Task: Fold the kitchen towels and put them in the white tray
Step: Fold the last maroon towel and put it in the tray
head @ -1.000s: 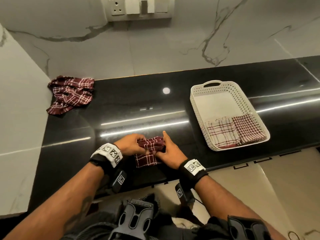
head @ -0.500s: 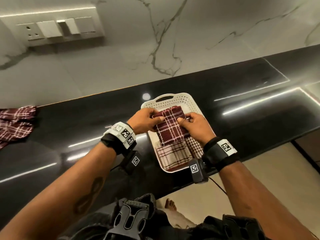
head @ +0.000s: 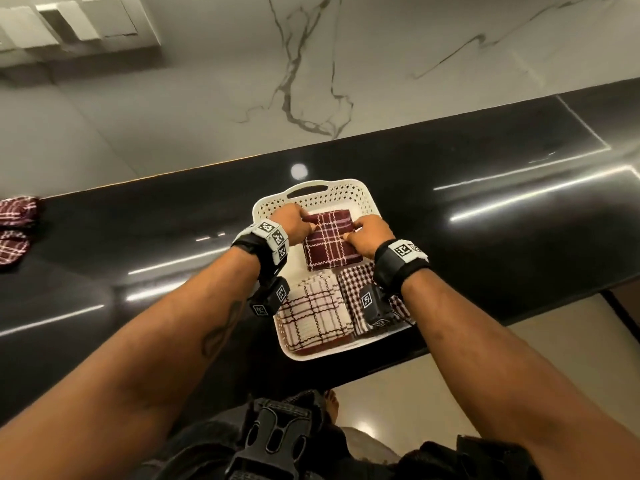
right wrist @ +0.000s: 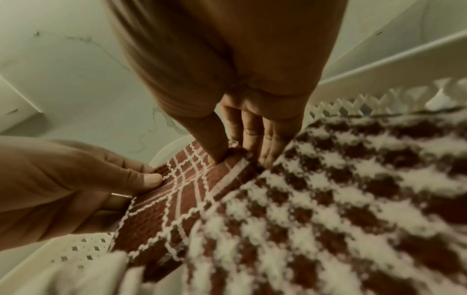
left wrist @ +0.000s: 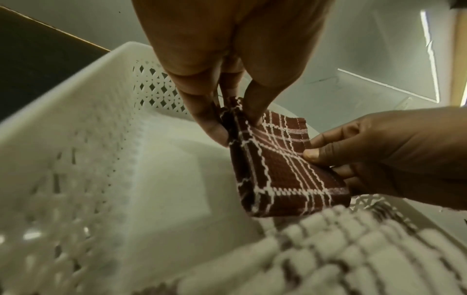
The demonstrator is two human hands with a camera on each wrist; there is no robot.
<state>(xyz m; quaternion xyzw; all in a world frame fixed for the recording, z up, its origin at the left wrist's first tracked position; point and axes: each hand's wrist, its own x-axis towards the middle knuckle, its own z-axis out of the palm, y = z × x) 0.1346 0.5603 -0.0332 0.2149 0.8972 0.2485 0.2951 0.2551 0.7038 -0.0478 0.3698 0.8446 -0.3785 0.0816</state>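
Since a moment ago, you have lowered the folded maroon towel (head: 330,240) into the far half of the white tray (head: 313,199). Your left hand (head: 292,225) and right hand (head: 370,234) each pinch an edge of it with fingers and thumb. Just beside it lie a cream plaid towel (head: 311,315) and a checkered towel (head: 353,289). Unfolded towels (head: 15,228) sit far left on the black tabletop (head: 485,244).

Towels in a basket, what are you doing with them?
A person is putting folded kitchen towels into a white tray on a black counter. The left hand and right hand both pinch a dark red towel over its far end. Two folded towels lie at the near end. Another crumpled towel waits far left.
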